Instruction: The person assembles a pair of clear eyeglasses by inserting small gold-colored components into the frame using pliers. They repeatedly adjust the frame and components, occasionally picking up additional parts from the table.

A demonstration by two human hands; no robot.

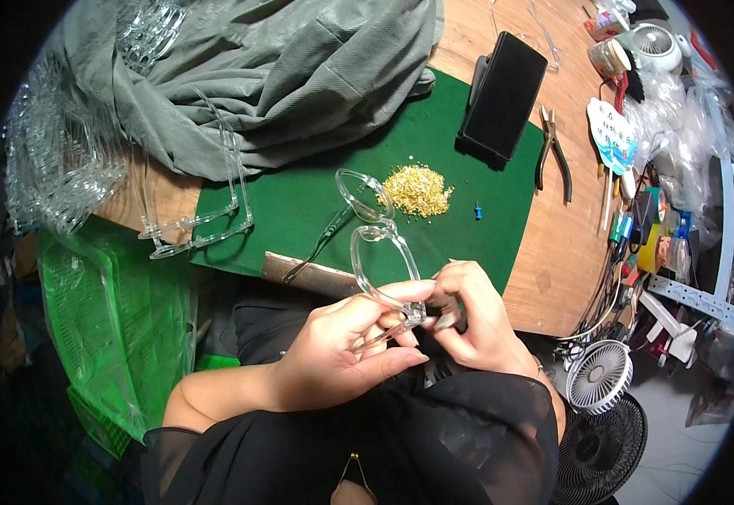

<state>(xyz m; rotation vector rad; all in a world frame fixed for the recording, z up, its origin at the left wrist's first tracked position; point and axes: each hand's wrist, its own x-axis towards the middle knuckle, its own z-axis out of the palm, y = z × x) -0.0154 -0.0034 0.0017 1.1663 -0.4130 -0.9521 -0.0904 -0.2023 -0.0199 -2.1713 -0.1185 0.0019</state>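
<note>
The left hand (346,341) is curled around the near corner of a clear plastic glasses frame (381,252), thumb and fingers pinching it at the hinge end. The frame reaches away from both hands toward the far side, its 2 lens rims standing over the green mat (316,198), with 1 thin temple arm trailing off to the left. The right hand (476,316) is closed just beside the left, fingertips pressed to the same corner of the frame and gripping a small grey tool (449,318); what kind of tool cannot be told. Beyond the frame, a heap of small gold parts (417,190) lies on the mat. Another clear frame (203,215) rests at the mat's left edge, and pliers (553,151) lie to the far right.
</note>
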